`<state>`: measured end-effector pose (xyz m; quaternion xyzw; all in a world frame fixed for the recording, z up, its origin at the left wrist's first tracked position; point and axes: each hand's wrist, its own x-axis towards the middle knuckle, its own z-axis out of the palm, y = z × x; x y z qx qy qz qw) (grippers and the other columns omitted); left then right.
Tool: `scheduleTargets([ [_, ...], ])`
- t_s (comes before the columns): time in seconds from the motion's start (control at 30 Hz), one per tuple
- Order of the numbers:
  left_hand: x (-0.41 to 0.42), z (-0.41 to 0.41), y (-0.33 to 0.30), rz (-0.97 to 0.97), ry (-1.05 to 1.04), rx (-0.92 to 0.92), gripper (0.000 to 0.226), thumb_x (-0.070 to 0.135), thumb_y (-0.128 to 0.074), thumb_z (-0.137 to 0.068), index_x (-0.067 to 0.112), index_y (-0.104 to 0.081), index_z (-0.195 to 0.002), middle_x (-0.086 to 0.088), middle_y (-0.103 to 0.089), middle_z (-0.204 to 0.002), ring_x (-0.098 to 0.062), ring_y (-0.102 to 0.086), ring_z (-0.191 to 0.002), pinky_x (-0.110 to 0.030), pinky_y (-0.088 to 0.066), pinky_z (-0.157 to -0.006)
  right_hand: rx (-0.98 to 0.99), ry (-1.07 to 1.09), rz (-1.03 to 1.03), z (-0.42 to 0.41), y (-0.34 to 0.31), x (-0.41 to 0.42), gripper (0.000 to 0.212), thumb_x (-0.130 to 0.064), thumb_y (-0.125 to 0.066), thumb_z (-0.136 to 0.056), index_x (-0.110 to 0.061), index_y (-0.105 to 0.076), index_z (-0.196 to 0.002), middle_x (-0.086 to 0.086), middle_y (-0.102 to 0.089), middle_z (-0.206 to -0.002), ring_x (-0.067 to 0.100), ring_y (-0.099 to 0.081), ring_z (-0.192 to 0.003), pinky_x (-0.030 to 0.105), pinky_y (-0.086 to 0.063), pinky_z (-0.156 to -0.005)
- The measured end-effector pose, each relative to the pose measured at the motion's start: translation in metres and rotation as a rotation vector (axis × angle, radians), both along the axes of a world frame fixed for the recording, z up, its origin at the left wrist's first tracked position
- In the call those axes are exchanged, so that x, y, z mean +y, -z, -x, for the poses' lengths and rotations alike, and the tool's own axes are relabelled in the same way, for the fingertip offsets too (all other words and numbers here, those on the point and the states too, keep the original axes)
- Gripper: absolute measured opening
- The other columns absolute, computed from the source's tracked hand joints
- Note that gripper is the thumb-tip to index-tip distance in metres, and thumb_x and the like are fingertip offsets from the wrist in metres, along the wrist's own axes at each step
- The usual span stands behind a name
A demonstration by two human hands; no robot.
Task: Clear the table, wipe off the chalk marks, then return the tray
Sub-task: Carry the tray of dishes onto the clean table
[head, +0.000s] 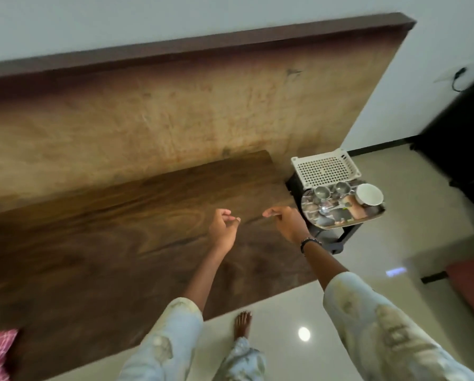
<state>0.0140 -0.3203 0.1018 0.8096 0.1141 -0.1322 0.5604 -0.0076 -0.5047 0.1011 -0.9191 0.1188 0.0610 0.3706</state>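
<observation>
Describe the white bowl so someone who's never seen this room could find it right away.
Past the right end of the wooden table stands a small dark stand bearing a tray. The white bowl sits at the tray's far right corner, the only white dish beside two small steel cups.

Both hands over a dark table (115, 243) — left hand (222, 228) and right hand (283, 220) loosely curled, empty, tray (340, 225) of dishes on a stand (337, 240) beside it.

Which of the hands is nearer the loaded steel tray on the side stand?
Right. The right hand hovers just left of the steel tray, near its rim. The left hand is farther left, over the wooden table.
</observation>
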Motion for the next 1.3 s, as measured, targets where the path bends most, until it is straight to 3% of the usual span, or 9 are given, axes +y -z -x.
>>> scheduleTargets([
  [0.13, -0.046, -0.022, -0.011, -0.005, 0.078, 0.071, 0.023, 0.019, -0.06, -0.09, 0.009, -0.051, -0.109, -0.003, -0.061, -0.093, -0.019, -0.058, -0.087, -0.027, -0.041, -0.076, 0.031, 0.075, -0.022, -0.012, -0.004, -0.06, 0.038, 0.006, -0.044, -0.088, -0.016, -0.071, -0.102, -0.001, -0.07, -0.11, 0.015, -0.062, -0.106, 0.028, -0.046, -0.094],
  [0.37, -0.128, -0.045, 0.002, 0.057, 0.174, 0.231, 0.01, 0.012, -0.059, -0.09, 0.015, -0.049, -0.09, -0.001, -0.058, -0.086, -0.008, -0.055, -0.065, -0.024, -0.045, -0.066, 0.103, 0.169, 0.048, -0.028, 0.006, -0.171, 0.037, 0.003, -0.044, -0.087, -0.018, -0.07, -0.105, 0.002, -0.068, -0.115, 0.023, -0.061, -0.105, 0.03, -0.046, -0.086],
  [0.53, -0.191, -0.057, 0.025, 0.041, 0.156, 0.333, 0.006, 0.01, -0.053, -0.091, 0.009, -0.056, -0.097, -0.004, -0.064, -0.091, -0.007, -0.057, -0.068, -0.017, -0.042, -0.058, 0.152, 0.236, 0.102, -0.041, 0.024, -0.253, 0.036, -0.002, -0.046, -0.087, -0.019, -0.069, -0.109, 0.003, -0.068, -0.117, 0.026, -0.062, -0.105, 0.033, -0.046, -0.092],
  [0.7, -0.273, -0.07, 0.057, 0.106, 0.064, 0.465, 0.015, 0.009, -0.047, -0.096, 0.014, -0.053, -0.083, -0.001, -0.059, -0.08, -0.006, -0.055, -0.069, -0.018, -0.042, -0.062, 0.187, 0.281, 0.077, -0.054, 0.045, -0.334, 0.033, -0.005, -0.047, -0.09, -0.019, -0.069, -0.112, 0.005, -0.066, -0.118, 0.026, -0.059, -0.11, 0.028, -0.042, -0.093],
  [0.83, -0.322, -0.083, 0.096, 0.121, -0.023, 0.531, 0.011, 0.013, -0.052, -0.093, 0.006, -0.056, -0.101, -0.007, -0.059, -0.087, -0.01, -0.054, -0.072, -0.02, -0.044, -0.061, 0.157, 0.373, 0.075, -0.063, 0.063, -0.403, 0.034, 0.001, -0.048, -0.087, -0.009, -0.067, -0.113, 0.011, -0.063, -0.124, 0.03, -0.056, -0.115, 0.033, -0.042, -0.097],
  [1.0, -0.355, -0.096, 0.141, 0.027, -0.088, 0.567, 0.021, 0.011, -0.052, -0.092, 0.013, -0.054, -0.071, -0.009, -0.056, -0.077, -0.016, -0.051, -0.067, -0.028, -0.043, -0.068, 0.203, 0.444, 0.101, -0.082, 0.103, -0.474, 0.036, 0.004, -0.042, -0.088, -0.002, -0.063, -0.117, 0.017, -0.062, -0.123, 0.033, -0.055, -0.115, 0.033, -0.041, -0.097],
  [1.1, -0.367, -0.107, 0.162, -0.103, -0.078, 0.581, 0.012, 0.012, -0.051, -0.092, 0.005, -0.059, -0.087, -0.016, -0.057, -0.089, -0.02, -0.053, -0.069, -0.027, -0.038, -0.06, 0.249, 0.442, 0.091, -0.092, 0.129, -0.503, 0.037, 0.005, -0.041, -0.089, -0.001, -0.061, -0.12, 0.018, -0.06, -0.127, 0.032, -0.054, -0.118, 0.031, -0.039, -0.099],
  [1.2, -0.375, -0.116, 0.18, -0.191, -0.07, 0.602, 0.033, 0.017, -0.052, -0.091, 0.002, -0.052, -0.121, -0.018, -0.059, -0.117, -0.033, -0.058, -0.103, -0.032, -0.043, -0.078, 0.294, 0.449, 0.069, -0.102, 0.154, -0.522, 0.036, 0.003, -0.042, -0.092, -0.001, -0.059, -0.123, 0.018, -0.058, -0.13, 0.033, -0.052, -0.121, 0.031, -0.037, -0.101],
  [1.3, -0.379, -0.122, 0.193, -0.23, -0.071, 0.621, 0.046, 0.018, -0.05, -0.093, 0.006, -0.041, -0.136, -0.016, -0.053, -0.13, -0.033, -0.055, -0.112, -0.032, -0.042, -0.08, 0.32, 0.477, 0.02, -0.109, 0.172, -0.53, 0.035, 0.0, -0.042, -0.095, -0.003, -0.057, -0.126, 0.02, -0.056, -0.131, 0.034, -0.05, -0.123, 0.031, -0.036, -0.101],
])
